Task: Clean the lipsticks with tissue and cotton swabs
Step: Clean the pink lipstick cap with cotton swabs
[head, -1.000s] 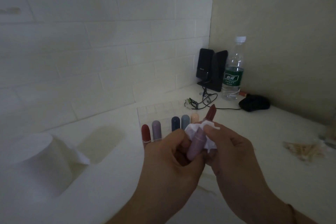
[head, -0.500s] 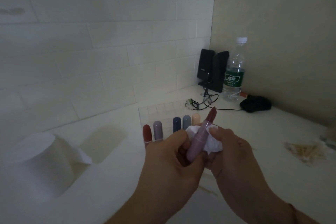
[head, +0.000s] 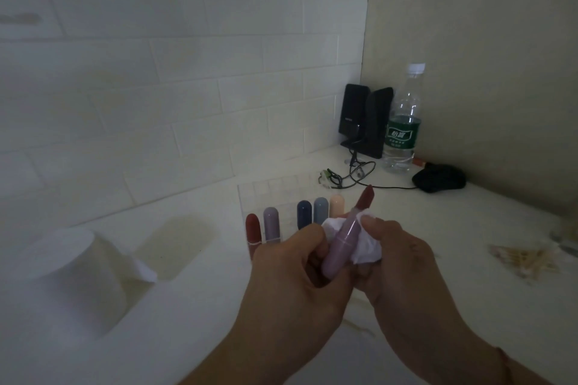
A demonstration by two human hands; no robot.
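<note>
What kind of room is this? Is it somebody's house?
Probably a desk corner in a home, though I can't be sure. A pair of black speakers, a black computer mouse and a clear plastic water bottle stand on the white tabletop against the white tiled wall.

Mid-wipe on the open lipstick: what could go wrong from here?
1. The bullet is extended and bare above the tissue; a slip of the right hand could smear or snap it.
2. The left hand grips only the tube's lower end, so a hard wipe may twist it loose.
3. A dropped tube could topple the capped lipsticks standing just behind.
</note>
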